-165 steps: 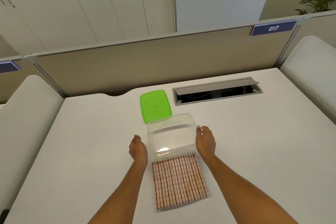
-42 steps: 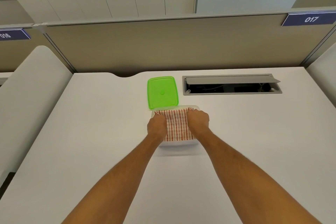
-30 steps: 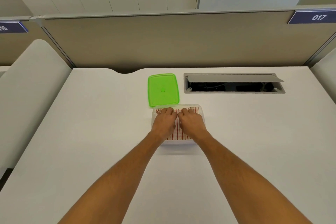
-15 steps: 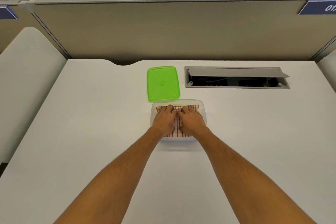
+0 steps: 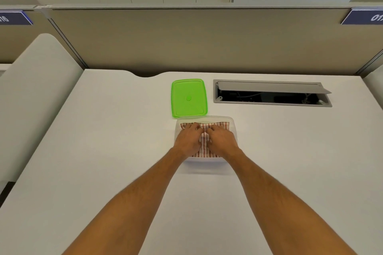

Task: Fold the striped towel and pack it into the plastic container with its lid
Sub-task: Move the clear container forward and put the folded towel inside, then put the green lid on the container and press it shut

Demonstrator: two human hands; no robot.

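The red-and-white striped towel (image 5: 204, 144) lies folded inside the clear plastic container (image 5: 233, 125) at the middle of the white desk. My left hand (image 5: 188, 139) and my right hand (image 5: 221, 141) rest side by side, palms down, flat on the towel inside the container, covering most of it. Neither hand grips anything. The green lid (image 5: 189, 98) lies flat on the desk just behind the container, touching its far rim at the left.
An open cable hatch (image 5: 271, 94) is set in the desk (image 5: 103, 151) at the back right. A beige partition (image 5: 196, 39) closes off the desk's far edge. Padded white side panels (image 5: 31, 89) stand to the left and far right.
Over the last seconds the towel went from the desk into the container. Both hands slid from the towel's sides to its middle, and in the last half second they barely moved.
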